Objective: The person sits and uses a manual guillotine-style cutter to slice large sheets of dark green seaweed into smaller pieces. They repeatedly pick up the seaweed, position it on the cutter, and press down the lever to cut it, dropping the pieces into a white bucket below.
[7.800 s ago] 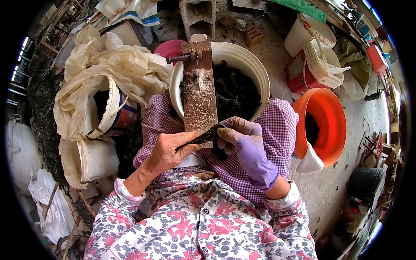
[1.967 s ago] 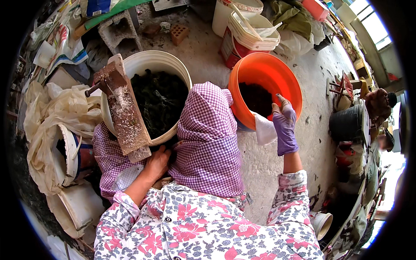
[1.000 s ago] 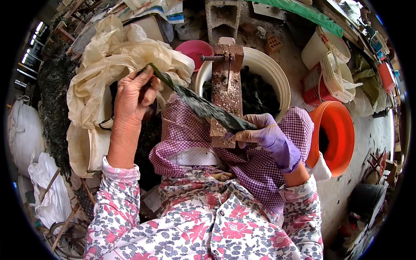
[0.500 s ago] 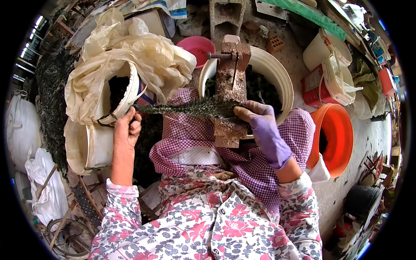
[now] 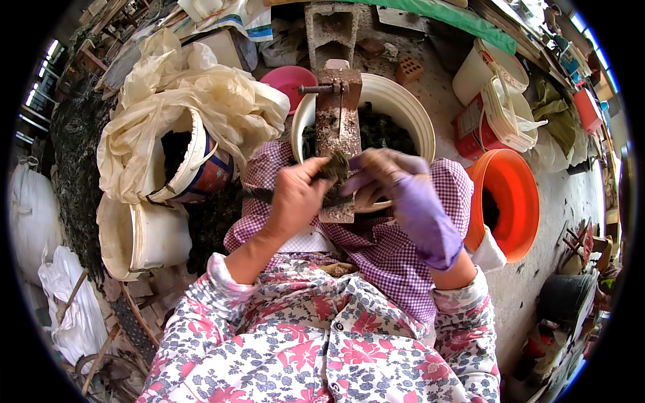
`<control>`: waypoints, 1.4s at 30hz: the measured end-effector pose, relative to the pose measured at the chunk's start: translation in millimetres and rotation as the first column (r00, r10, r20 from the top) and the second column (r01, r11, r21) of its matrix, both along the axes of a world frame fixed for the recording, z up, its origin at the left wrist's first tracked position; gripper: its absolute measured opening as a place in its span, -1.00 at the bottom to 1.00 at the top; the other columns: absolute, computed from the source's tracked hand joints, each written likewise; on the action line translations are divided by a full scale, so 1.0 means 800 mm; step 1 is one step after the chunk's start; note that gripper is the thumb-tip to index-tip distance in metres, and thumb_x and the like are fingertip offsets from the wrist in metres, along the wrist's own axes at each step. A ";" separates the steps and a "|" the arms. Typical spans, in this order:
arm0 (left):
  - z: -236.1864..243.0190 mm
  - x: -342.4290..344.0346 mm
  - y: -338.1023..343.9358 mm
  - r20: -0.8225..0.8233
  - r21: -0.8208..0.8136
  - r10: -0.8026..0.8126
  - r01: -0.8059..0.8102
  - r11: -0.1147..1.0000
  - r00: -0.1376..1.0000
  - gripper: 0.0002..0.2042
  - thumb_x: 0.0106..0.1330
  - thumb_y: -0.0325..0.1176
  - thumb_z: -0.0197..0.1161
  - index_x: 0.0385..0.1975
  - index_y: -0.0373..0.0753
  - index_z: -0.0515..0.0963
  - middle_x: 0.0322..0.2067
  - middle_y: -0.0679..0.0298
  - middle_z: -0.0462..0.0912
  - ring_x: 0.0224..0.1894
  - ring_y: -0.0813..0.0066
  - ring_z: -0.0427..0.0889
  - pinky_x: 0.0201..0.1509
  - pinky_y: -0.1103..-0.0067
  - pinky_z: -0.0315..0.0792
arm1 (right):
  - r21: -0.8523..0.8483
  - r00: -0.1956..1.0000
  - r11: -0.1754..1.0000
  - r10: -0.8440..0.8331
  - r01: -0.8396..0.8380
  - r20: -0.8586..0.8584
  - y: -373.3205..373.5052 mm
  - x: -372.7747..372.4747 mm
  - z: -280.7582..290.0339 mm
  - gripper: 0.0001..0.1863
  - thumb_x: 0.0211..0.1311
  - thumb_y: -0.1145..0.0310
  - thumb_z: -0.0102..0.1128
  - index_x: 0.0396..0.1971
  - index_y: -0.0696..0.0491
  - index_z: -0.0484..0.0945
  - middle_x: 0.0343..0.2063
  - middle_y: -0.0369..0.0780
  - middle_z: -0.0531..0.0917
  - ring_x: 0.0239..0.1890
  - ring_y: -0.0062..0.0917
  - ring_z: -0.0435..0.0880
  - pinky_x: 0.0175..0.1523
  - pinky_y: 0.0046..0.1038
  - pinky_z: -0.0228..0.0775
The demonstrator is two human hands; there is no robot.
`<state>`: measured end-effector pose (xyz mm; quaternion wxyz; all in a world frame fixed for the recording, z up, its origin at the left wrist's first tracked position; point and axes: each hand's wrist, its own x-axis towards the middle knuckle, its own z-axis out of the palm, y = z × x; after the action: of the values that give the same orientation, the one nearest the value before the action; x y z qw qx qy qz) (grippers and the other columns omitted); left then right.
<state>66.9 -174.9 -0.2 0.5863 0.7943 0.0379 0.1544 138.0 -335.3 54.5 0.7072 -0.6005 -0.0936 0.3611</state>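
Note:
My bare left hand (image 5: 295, 198) is closed on a dark green, leafy strip that looks like seaweed (image 5: 334, 169), bunched up between my two hands. Part of the strip trails out to the left below that hand. My right hand (image 5: 403, 185), in a purple glove, is bent against the other side of the bunch with its fingers curled in; they are slightly blurred. Both hands are over the near end of a rusty, crusted metal post with a bolt (image 5: 336, 111). This post lies across the rim of a white bucket (image 5: 422, 114) holding more dark green pieces (image 5: 386, 131).
Left are a bucket draped in yellowish plastic sheeting (image 5: 181, 80), a cream bucket on its side (image 5: 161, 238) and a dark green heap (image 5: 218, 225). An orange bucket (image 5: 524, 208) stands right. A pink basin (image 5: 285, 80) and a concrete block (image 5: 331, 33) lie beyond.
My left hand has moved right and inward to meet my right hand. The strip, stretched straight between them before, is now bunched up. The view has shifted slightly.

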 end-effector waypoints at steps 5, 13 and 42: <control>0.008 -0.001 0.008 -0.144 -0.667 -0.078 -0.039 0.744 0.986 -0.83 0.18 -0.50 0.16 -0.27 -0.44 0.53 -0.42 0.35 0.60 -0.44 0.78 0.44 -0.37 0.80 0.37 | 0.092 0.969 0.985 -0.162 0.147 0.186 -0.005 0.002 -0.040 -0.69 0.15 0.23 0.16 -0.28 0.20 0.53 -0.40 -0.21 0.62 -0.37 -0.65 0.52 -0.22 -0.64 0.37; -0.007 -0.006 -0.011 -0.233 -0.517 0.135 -0.240 0.821 0.963 -0.75 0.28 -0.28 0.10 -0.38 -0.39 0.56 -0.49 0.42 0.53 -0.49 0.77 0.38 -0.41 0.75 0.33 | 0.063 0.983 0.981 -0.181 0.183 -0.042 0.031 -0.031 -0.049 -0.83 0.04 0.43 0.26 -0.41 0.20 0.54 -0.36 -0.26 0.59 -0.36 -0.70 0.49 -0.28 -0.65 0.34; -0.053 0.118 -0.002 0.359 0.132 0.419 -0.489 0.862 0.834 -0.88 0.14 -0.47 0.22 -0.43 -0.39 0.47 -0.55 0.05 0.58 -0.52 0.29 0.60 -0.47 0.55 0.43 | 0.169 0.224 0.785 -0.365 0.596 0.904 0.089 0.079 -0.120 -0.84 -0.07 0.49 0.26 -0.49 0.07 0.44 -0.63 -0.16 0.51 -0.62 -0.30 0.54 -0.53 -0.40 0.36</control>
<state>161.4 -176.6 -42.3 0.4399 0.7861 0.1144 0.4189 201.0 -263.7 -41.8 0.5449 -0.7653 -0.2298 -0.2541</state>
